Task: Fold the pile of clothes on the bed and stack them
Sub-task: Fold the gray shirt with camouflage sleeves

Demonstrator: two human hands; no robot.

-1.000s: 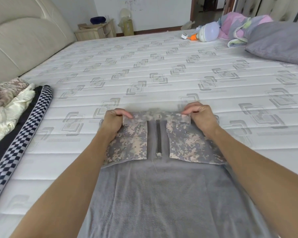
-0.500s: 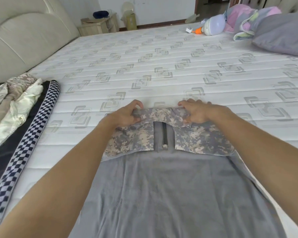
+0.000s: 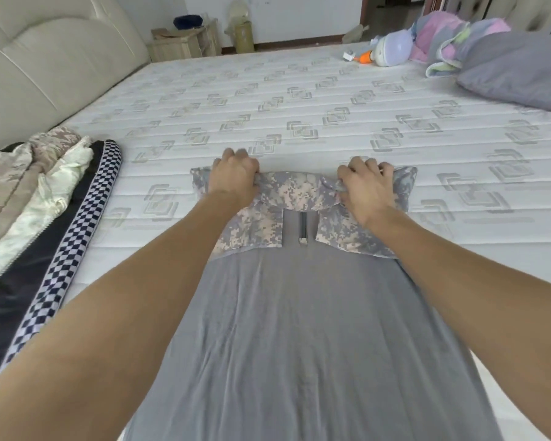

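A grey shirt [image 3: 299,329] with camouflage shoulders lies flat on the bed [image 3: 299,100], its body running down toward the person and its zip [image 3: 303,227] showing at the chest. Both arms reach out over it. The left hand [image 3: 233,178] has its fingers curled round the camouflage fabric at the far left end of the shirt, and the right hand [image 3: 365,187] grips the far right end in the same way, so the collar part sits bunched in a band between the 2 hands. From here the thumbs are tucked under the cloth and I can't quite make out how deep the hold goes.

Off to the left, near the padded headboard [image 3: 45,58], the pile of clothes [image 3: 39,192] waits: a brownish camouflage piece, a pale cream garment with a zip edge, and a dark garment with a blue-and-white checked stripe [image 3: 74,246] running toward the near edge of the bed. The pile lies well apart from the shirt, with bare quilted mattress between them.

At the far right corner of the bed sit a grey pillow [image 3: 516,74], a bundle of pink and pastel fabric [image 3: 446,39] just behind it, and a round white lamp-like thing [image 3: 392,47] with an orange part beside it. Beyond the bed, against the far wall, stand a wooden bedside cabinet [image 3: 185,43] with a dark blue thing on top and a yellowish bin [image 3: 244,36].

The forearms cover the shirt's 2 side edges near the shoulders.
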